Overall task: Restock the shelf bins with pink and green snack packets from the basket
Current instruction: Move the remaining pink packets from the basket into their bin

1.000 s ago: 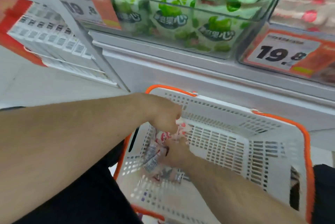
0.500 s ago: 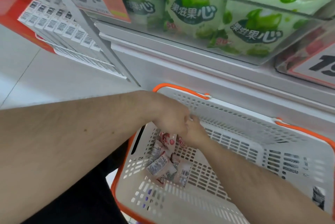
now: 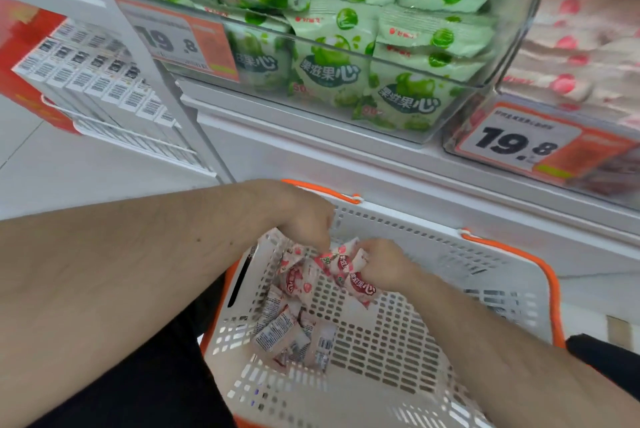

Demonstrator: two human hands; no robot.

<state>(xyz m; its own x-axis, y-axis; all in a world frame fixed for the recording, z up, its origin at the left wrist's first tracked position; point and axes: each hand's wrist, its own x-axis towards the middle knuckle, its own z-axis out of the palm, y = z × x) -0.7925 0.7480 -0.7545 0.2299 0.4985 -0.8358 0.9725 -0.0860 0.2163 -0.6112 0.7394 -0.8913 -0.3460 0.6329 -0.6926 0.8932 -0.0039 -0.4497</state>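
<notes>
Pink snack packets (image 3: 349, 271) sit bunched between my two hands inside the white basket with orange handles (image 3: 398, 334). My left hand (image 3: 304, 219) curls down, pinching their top edges; my right hand (image 3: 384, 263) grips them from the side. More pink packets (image 3: 294, 337) lie on the basket floor. Above, a clear shelf bin (image 3: 467, 88) holds green packets (image 3: 329, 56).
</notes>
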